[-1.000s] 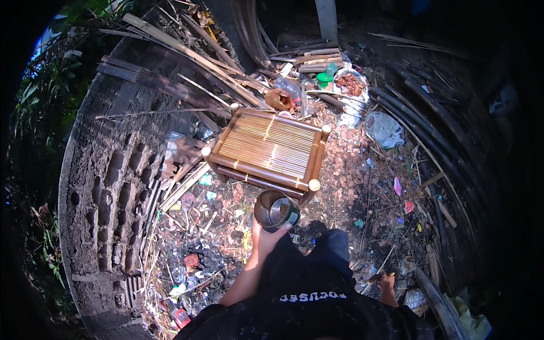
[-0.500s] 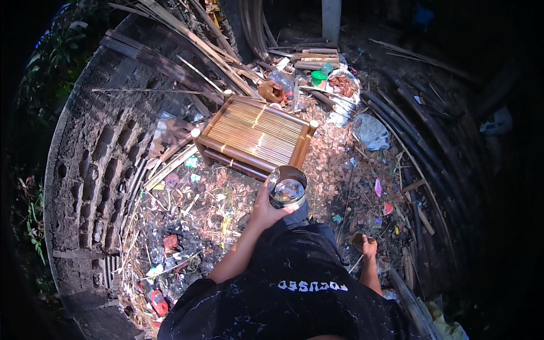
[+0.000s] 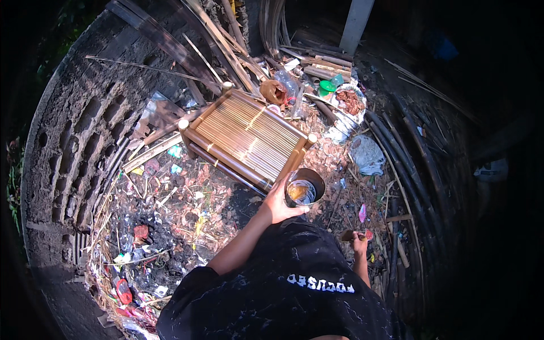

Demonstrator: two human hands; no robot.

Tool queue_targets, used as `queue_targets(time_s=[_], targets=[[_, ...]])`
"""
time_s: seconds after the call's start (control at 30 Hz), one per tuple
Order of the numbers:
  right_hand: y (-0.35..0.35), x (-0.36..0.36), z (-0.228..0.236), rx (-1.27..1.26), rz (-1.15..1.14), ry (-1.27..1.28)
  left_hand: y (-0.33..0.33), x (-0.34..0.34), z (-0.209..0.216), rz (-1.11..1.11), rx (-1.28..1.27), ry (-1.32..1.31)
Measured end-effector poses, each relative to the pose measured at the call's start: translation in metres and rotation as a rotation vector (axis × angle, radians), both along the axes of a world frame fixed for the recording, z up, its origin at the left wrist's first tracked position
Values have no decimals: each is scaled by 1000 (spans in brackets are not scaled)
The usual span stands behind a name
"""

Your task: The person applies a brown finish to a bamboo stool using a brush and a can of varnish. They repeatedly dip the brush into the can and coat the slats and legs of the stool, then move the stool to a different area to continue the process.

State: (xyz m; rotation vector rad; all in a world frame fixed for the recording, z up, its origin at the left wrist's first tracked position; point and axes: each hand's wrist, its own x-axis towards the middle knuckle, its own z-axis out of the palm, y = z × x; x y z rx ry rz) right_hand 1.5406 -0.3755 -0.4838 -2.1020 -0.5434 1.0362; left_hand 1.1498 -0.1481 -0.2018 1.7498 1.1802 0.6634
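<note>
In my left hand (image 3: 277, 205) is an open round tin can (image 3: 319, 182), its mouth facing up. A little amber liquid and a pale whitish patch show inside it. Just beyond the can stands a low bamboo table (image 3: 238, 133) with a slatted, glossy brown top and pale cut ends at its corner posts. My right hand (image 3: 360, 243), lower and to the right, is closed on a small brown brush (image 3: 346, 236), which is partly in shade. The brush is apart from both can and table.
Dry leaves and litter cover the ground. A low block wall (image 3: 73, 147) curves along the left. Bamboo strips (image 3: 218, 39) lean behind the table. Dark bamboo poles (image 3: 416, 153) lie at right, near a clear plastic bag (image 3: 366, 154). A green container (image 3: 327, 87) sits at the back.
My view has turned a little, so the surroundings appear tilted. The can in my left hand has shifted right, near the table's closest corner. My right hand still holds the brush.
</note>
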Motion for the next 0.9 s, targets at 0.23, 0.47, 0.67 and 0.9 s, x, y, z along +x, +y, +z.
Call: queue_targets(time_s=[0.23, 0.47, 0.67, 0.9], targets=[[142, 47, 83, -176, 432, -334, 80, 41, -31, 149, -68, -240], [144, 137, 58, -69, -111, -31, 160, 98, -38, 148, -234, -352], [73, 181, -20, -166, 60, 99, 216, 150, -39, 105, -197, -328], [133, 236, -51, -223, 182, 234, 255, 241, -103, 192, -26, -245]])
